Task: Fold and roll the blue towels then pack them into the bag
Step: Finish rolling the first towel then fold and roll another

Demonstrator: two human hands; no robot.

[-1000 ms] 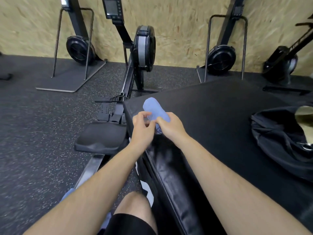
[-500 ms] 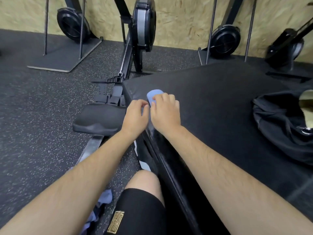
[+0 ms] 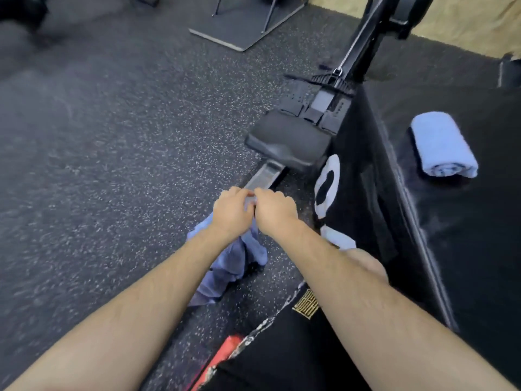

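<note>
Both arms bare and stretched forward: left forearm [image 3: 127,314] comes in from near-left, right forearm [image 3: 380,306] from near-right, converging mid-scene. Left hand [image 3: 232,210] and right hand [image 3: 275,208] sit side by side, knuckles almost touching, backs up, fingers curled down and away from the camera. Both pinch the top edge of a loose blue towel [image 3: 228,266] that bunches under the left wrist, fingertips hidden. Wrists look roughly straight, and a bare knee [image 3: 366,263] shows just right of the right forearm.
</note>
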